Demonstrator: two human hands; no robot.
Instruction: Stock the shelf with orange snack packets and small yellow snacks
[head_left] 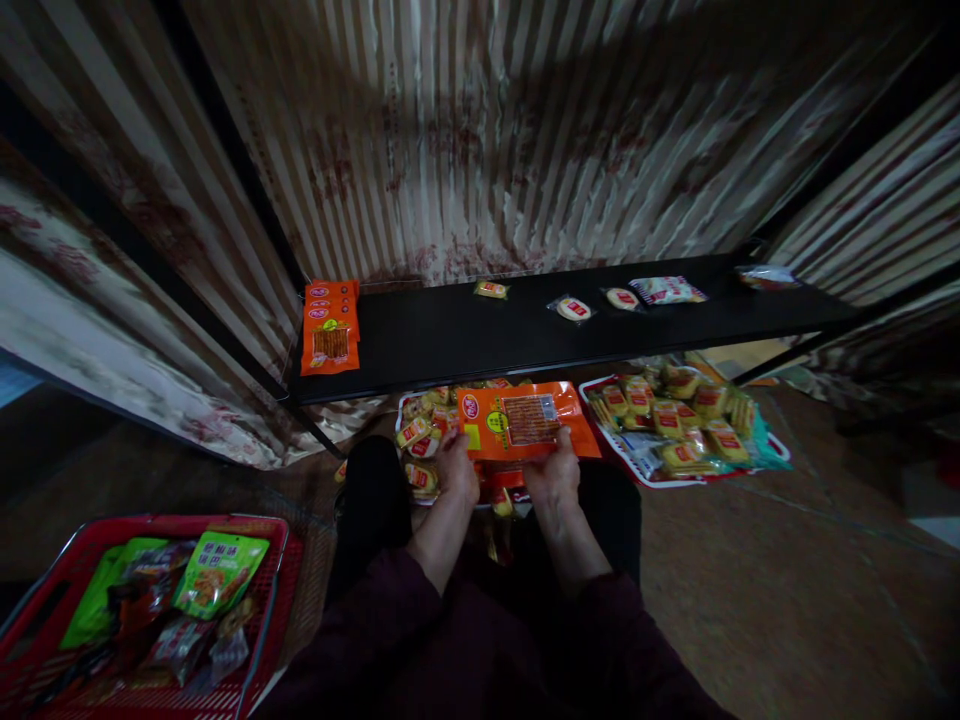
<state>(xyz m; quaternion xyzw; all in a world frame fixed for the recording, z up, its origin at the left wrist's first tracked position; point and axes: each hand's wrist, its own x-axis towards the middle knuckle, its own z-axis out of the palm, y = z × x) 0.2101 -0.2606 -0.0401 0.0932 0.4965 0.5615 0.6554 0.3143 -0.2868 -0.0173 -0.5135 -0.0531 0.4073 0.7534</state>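
Between my hands is an orange snack packet (525, 415) with a clear window showing brown sticks, held flat in front of my knees. My left hand (456, 470) grips its left end, with the thumb on top. My right hand (553, 472) is closed on its near right edge. Just below the packet, a basket of small wrapped snacks (420, 435) sits between my legs, partly covered by my hands and the packet. More orange packets (330, 330) lie stacked at the left end of the black shelf (435, 335).
On the shelf are a small yellow packet (491, 289), two round wrapped snacks (574, 309) and a white-and-red packet (669, 290). A second basket of yellow snacks (679, 420) stands right. At lower left is a red basket (281, 590) with green packets (219, 573). Patterned curtains (480, 130) hang behind.
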